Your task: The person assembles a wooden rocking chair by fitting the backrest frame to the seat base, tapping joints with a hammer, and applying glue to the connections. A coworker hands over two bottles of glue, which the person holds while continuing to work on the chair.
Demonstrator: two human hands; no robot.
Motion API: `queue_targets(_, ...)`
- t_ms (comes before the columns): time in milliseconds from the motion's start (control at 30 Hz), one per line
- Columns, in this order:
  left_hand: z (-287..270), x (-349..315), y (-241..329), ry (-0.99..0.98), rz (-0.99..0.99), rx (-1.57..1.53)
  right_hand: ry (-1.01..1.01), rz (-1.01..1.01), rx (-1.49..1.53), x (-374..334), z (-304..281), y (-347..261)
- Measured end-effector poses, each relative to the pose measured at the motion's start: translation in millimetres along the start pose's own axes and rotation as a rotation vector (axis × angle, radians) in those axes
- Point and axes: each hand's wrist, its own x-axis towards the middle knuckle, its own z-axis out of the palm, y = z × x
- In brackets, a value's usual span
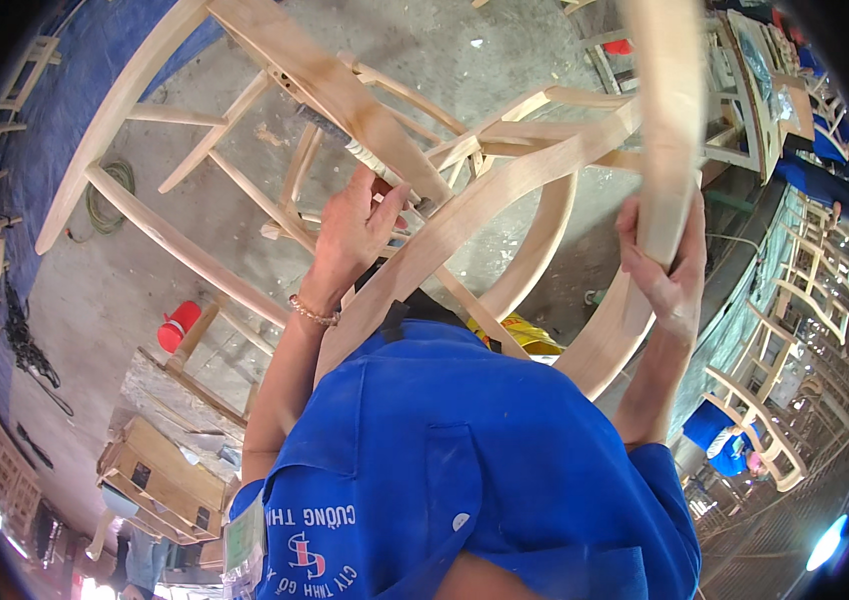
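Observation:
A pale wooden chair frame (535, 190) with curved rails stands in front of my body, and its bars spread to both sides. My left hand (357, 228) is closed around a slim tool (370, 160) with a pale wrapped section and a dark end. This tool lies along a flat wooden rail (340, 85), and its exact kind does not show. On the other side, my right hand (667, 265) grips the lower end of a curved wooden piece (671, 130), whose upper part is blurred. Its far end runs out of the picture at the top.
A red container (178, 326) and a coiled cord (110, 197) lie on the concrete floor at left. Below them stands a wooden cabinet (163, 475). Unfinished chair frames (770, 350) crowd the right side, where a person in blue (725, 438) is nearby.

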Motion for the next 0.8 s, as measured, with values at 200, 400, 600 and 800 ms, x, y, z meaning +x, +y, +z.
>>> queue_targets(200,-0.3,5.0,-4.4,-0.013,0.088,0.061,-0.18,-0.05,-0.198,28.8,18.2,-2.1)
queue_targets(400,5.7,1.3,-7.2,0.055,0.145,0.066,-0.497,-0.265,-0.316,64.8,27.4,-23.6)
queue_targets(600,5.8,4.3,-14.5,0.071,0.159,0.036,-0.7,-0.303,-0.639,109.7,35.3,-53.6)
queue_targets(800,7.5,6.7,-19.0,0.059,0.159,0.028,-0.696,-0.381,-0.591,162.9,68.1,-83.4)
